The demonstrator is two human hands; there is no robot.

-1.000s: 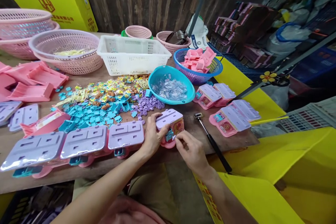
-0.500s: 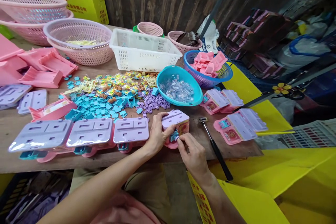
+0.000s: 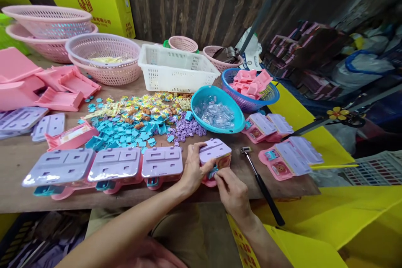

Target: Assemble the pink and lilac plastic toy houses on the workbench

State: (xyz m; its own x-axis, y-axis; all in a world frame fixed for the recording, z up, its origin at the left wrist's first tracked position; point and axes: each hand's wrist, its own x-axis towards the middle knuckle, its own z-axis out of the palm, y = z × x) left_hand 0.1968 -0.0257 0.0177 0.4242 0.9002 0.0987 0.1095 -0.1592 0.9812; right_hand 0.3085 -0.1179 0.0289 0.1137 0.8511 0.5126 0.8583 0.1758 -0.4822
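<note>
A small pink and purple toy house stands at the table's front edge. My left hand grips it from the left, with fingers on top and thumb across the front. At its lower front my right hand pinches with thumb and forefinger, close to a blue part; whatever lies between those fingertips is too small to make out. To the left, several similar toys with purple roofs stand in a row. A hammer with a black handle lies just right of my right hand.
Behind my hands are loose blue pieces and purple swirl pieces. A turquoise bowl holds clear parts. Farther back stand a white basket and pink baskets. Finished-looking toys lie right, near yellow cartons.
The whole view has shifted slightly, so everything sits a little lower and farther right. Both hands stay at the toy house, the right fingertips still at its lower front.
</note>
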